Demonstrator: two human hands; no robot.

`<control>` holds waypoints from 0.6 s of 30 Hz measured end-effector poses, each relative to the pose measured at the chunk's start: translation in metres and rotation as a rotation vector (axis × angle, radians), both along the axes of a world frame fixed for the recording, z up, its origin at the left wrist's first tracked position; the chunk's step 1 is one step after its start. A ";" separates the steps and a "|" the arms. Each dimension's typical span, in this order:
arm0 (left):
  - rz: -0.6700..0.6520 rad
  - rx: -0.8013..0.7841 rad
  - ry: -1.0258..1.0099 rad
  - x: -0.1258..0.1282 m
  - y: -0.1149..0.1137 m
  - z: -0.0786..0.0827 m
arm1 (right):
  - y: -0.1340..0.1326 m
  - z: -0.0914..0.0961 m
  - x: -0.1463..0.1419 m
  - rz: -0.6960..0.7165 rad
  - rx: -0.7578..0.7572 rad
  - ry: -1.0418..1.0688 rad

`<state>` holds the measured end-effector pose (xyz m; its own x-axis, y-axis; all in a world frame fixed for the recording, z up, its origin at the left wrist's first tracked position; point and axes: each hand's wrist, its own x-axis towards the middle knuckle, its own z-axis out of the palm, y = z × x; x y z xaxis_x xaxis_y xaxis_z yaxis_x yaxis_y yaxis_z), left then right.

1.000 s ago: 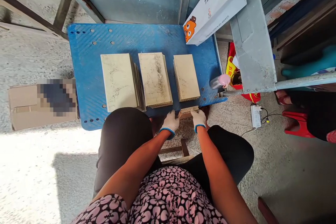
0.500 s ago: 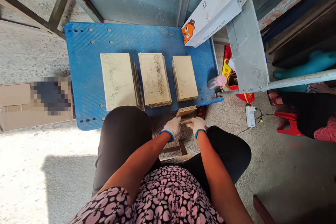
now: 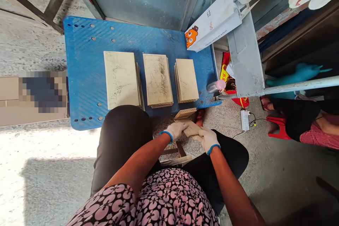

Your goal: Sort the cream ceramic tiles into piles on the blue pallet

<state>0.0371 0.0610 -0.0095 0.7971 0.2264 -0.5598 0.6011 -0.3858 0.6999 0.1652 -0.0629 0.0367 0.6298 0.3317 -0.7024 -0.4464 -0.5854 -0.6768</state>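
Observation:
Between my knees, my gloved left hand and gloved right hand hold a thin wooden board by opposite sides. The board lies tilted, its face partly covered by my fingers. Just beyond it, a few more boards lean together below the table edge; what supports them is hidden. On the blue table stand three stacks of pale boards: a large left stack, a middle stack and a smaller right stack. My left knee overlaps the near edge of the left stack.
A white paper bag and a pink-lidded bottle stand at the table's right. Beyond are a grey metal shelf, a power strip on the floor and a person beside a red stool. A cardboard box lies left.
The board in my hands has turned so its broad face shows. My right hand has moved right and down, and the view has shifted slightly.

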 end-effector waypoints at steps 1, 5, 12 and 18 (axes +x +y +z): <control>0.015 0.005 -0.019 0.001 0.002 0.004 | 0.000 0.008 0.006 -0.018 0.019 0.030; 0.077 -0.013 -0.068 0.006 0.013 0.027 | 0.005 0.029 0.029 -0.105 0.097 0.022; 0.319 -0.379 -0.382 0.021 0.049 0.063 | 0.026 0.029 0.031 0.033 0.066 -0.159; 0.684 -0.273 -0.395 0.055 0.099 0.083 | 0.094 0.045 0.053 0.069 0.107 -0.263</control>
<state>0.0923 0.1601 0.0735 0.6820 0.6287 -0.3737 0.3318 0.1893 0.9242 0.2185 0.0308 0.0821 0.7591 0.4436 -0.4765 -0.2088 -0.5273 -0.8236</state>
